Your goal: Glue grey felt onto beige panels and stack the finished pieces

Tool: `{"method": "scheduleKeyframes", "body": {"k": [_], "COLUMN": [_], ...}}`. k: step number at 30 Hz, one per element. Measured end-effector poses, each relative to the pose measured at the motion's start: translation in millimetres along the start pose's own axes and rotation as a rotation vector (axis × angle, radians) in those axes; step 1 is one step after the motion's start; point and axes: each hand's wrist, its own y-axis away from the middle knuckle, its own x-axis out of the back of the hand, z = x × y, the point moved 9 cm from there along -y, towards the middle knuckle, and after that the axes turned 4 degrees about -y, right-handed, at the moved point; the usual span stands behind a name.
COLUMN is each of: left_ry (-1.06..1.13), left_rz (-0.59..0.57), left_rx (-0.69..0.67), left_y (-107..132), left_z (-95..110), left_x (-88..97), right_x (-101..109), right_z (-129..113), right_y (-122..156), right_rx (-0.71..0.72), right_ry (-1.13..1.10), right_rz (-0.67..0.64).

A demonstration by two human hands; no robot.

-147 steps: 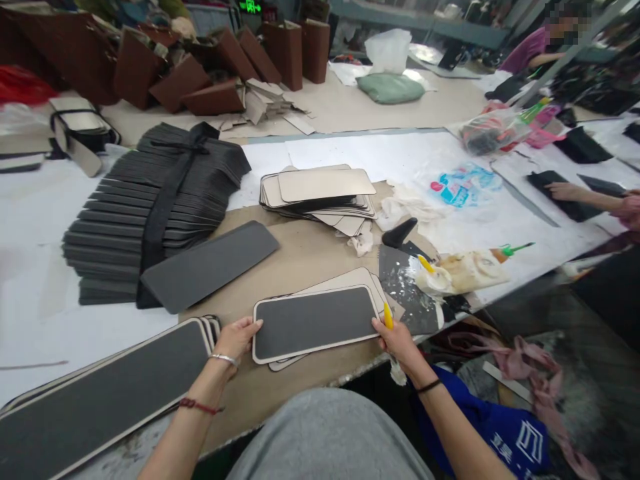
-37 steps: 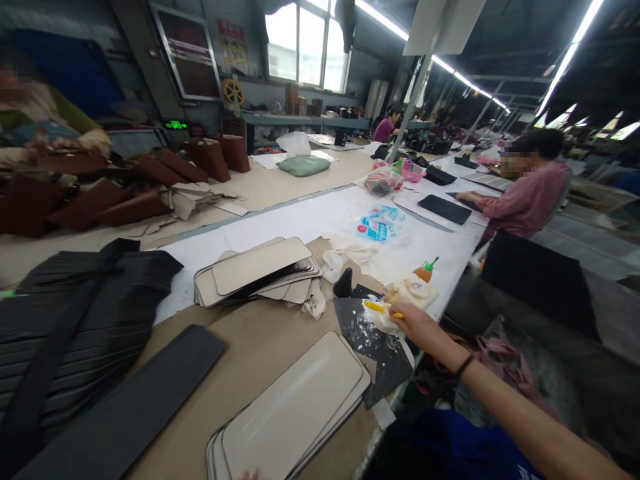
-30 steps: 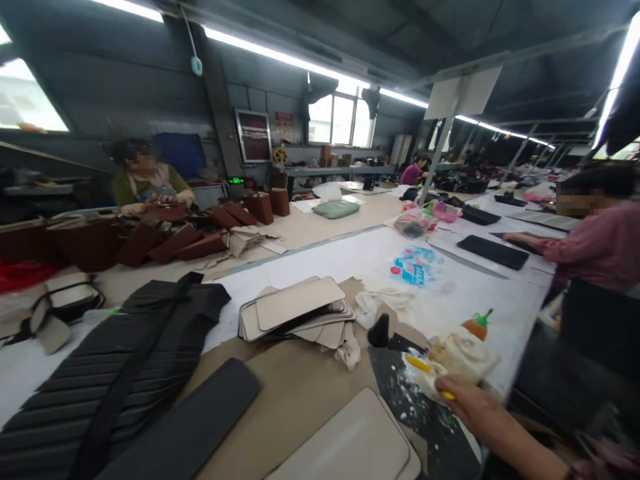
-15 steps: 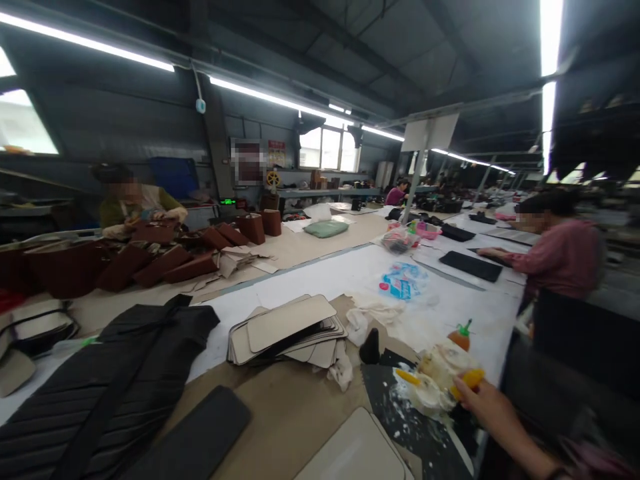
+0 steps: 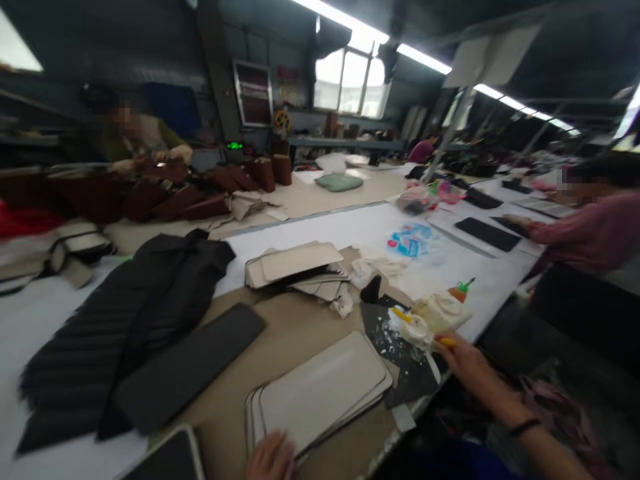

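Observation:
My right hand (image 5: 457,357) is closed on a yellow-handled glue spreader (image 5: 447,342), whose working end I cannot make out. It is beside a glue-smeared pale tub (image 5: 420,333), with a second yellow tool (image 5: 401,315) lying at its far side. White glue spatters the dark sheet (image 5: 407,373) under the tub. At the bottom edge, my left hand (image 5: 273,457) rests its fingers on the near edge of a stack of beige rounded panels (image 5: 325,383); that hand is partly cut off and blurred.
Another pile of beige panels (image 5: 300,263) lies farther back. Black quilted pieces (image 5: 135,313) and a dark flat panel (image 5: 193,367) are on the left. An orange bottle with a green cap (image 5: 459,291) stands beyond the tub. Co-workers sit left and right.
My view has tilted down and shifted left. My left hand has come into view at the panel stack. My right hand still holds the yellow-handled spreader, now lower beside the tub.

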Motion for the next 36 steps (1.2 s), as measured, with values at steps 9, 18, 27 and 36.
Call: {"method": "scheduleKeyframes", "body": {"k": [9, 18, 27, 36], "left_ry": [-0.083, -0.064, -0.057, -0.057], "left_rz": [0.026, 0.051, 0.070, 0.034], "left_rx": [0.186, 0.176, 0.157, 0.100], "left_y": [19, 26, 27, 22], "left_z": [8, 6, 5, 8], "left_x": [28.0, 25.8, 25.1, 28.6], "right_x": [-107, -213, -151, -95], "right_z": [-72, -207, -87, -73], "right_y": [41, 77, 0, 3], "right_rx": [-0.378, -0.114, -0.159, 0.042], "right_ry": [-0.783, -0.876, -0.540, -0.199], "right_rz": [-0.129, -0.487, -0.141, -0.030]}}
